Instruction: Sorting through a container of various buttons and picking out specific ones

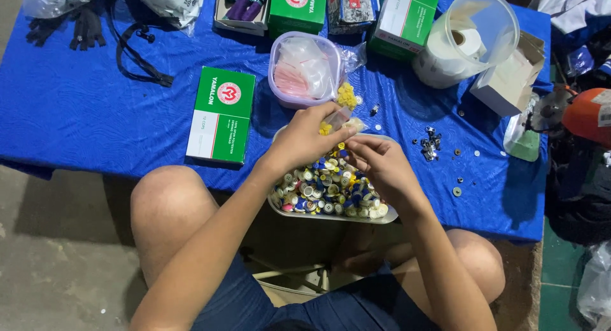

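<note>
1. Blue patterned cloth (95, 108) covers a low table that stands on a bare concrete floor; the person sits at its near edge with bare knees under it
2. At that near edge sits a shallow metal tray (331, 218) heaped with small round buttons in white, blue, yellow and pink (324, 188)
3. Left hand (305, 137) hovers over the far side of the tray, its fingers pinched on a small clear plastic bag holding yellow buttons (337, 119)
4. Right hand (382, 165) lies over the heap just beside the left, fingers curled narrow; it seems to pinch a button, though the view is too small to be sure
5. Just beyond the hands, a loose cluster of yellow buttons (347, 95) lies on the cloth, touching a round pale lilac plastic tub filled with clear packets (304, 73)
6. Left of the tray lies a flat green and white cardboard box (221, 114)
7. Right of the tray, small dark metal fasteners (430, 143) are scattered on the cloth
8. Farther back right, a clear plastic tub on its side holds a white paper roll (468, 41), next to an open brown cardboard box (509, 83)
</note>
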